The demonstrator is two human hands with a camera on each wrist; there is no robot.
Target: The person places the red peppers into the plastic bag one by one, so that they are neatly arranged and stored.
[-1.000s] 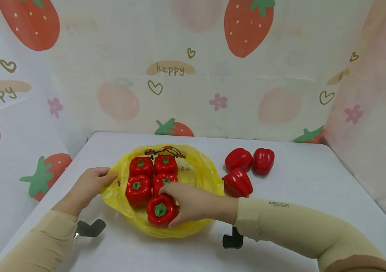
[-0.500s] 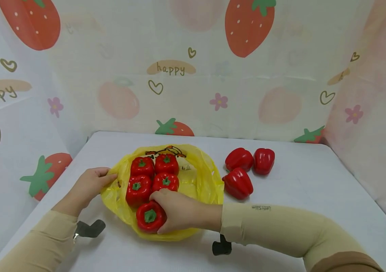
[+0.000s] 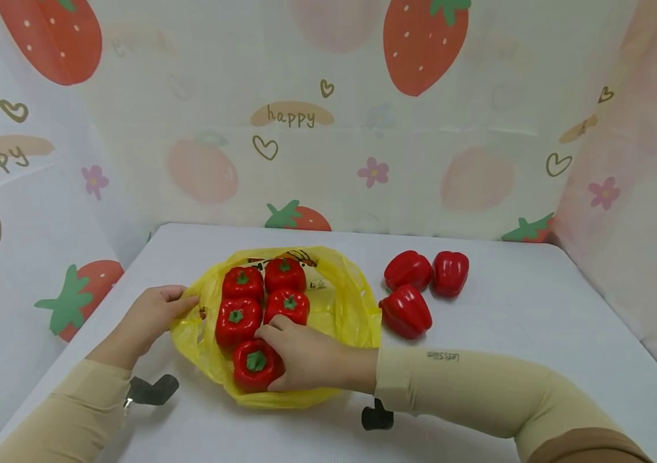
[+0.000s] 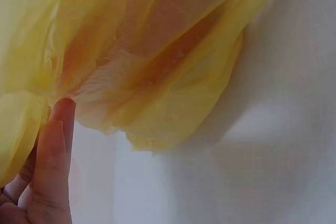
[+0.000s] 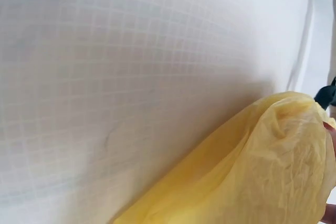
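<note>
A yellow plastic bag lies spread with its mouth wide toward the head camera. Inside it several red bell peppers stand in two columns, green stems up. My left hand pinches the bag's left rim between thumb and fingers; the left wrist view shows the fingertips against the thin plastic. My right hand reaches into the bag and grips the nearest red bell pepper from its right side, at the front of the left column. In the right wrist view, the bag hides most of that hand.
Three more red bell peppers lie on the white table right of the bag: one at the back left, one at the back right, one in front. Strawberry-patterned cloth walls stand behind and at both sides.
My right hand has moved left and slightly toward the person with the gripped bell pepper, bringing it below the left column. My left hand stays at the bag's rim.
</note>
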